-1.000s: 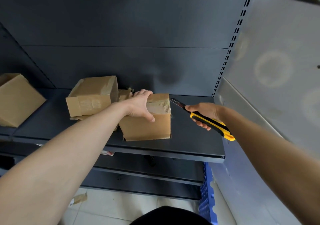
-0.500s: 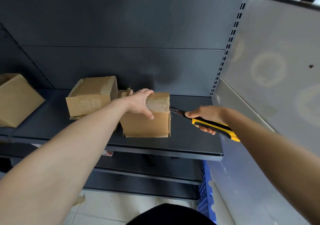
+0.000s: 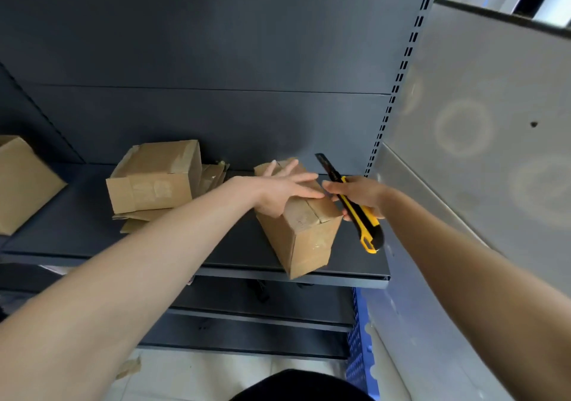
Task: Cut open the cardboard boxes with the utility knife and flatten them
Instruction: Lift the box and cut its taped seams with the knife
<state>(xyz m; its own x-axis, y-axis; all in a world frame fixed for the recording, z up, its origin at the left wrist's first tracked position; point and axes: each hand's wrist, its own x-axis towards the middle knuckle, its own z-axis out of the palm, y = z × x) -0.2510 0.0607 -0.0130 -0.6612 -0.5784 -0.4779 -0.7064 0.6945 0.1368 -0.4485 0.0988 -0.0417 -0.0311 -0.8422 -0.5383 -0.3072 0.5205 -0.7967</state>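
The left hand (image 3: 278,192) lay flat on top of the box (image 3: 306,240), fingers straight and spread, holding nothing, only pressing down. That press was probably there to pin the box while the blade worked, with the fingers spanning the taped seam that ran out from under them.

The right hand (image 3: 360,195), just beyond the left fingertips, was wrapped tight round the knife (image 3: 366,224). The yellow-and-black handle ran down out of the fist and the dark blade pointed up and away from the person. Held so, the edge seemed turned away from the left fingers, a sensible safeguard with the 2 hands so near each other.

The box stood under the left palm on the shelf (image 3: 234,246), turned corner-on, its near bottom corner at the shelf's front edge. That angle likely offered its right face and top seam to the knife.

Well to the left of the left wrist sat a second box (image 3: 154,175) on some flat card (image 3: 142,220), which looked like boxes already done. Further left a third box (image 3: 24,184) was cut off by the frame.

The left palm hid most of the box top, so how much tape was already slit could not be told. Nor could whether the blade touched the box: the right hand covered the meeting point. The left thumb was hard to make out.
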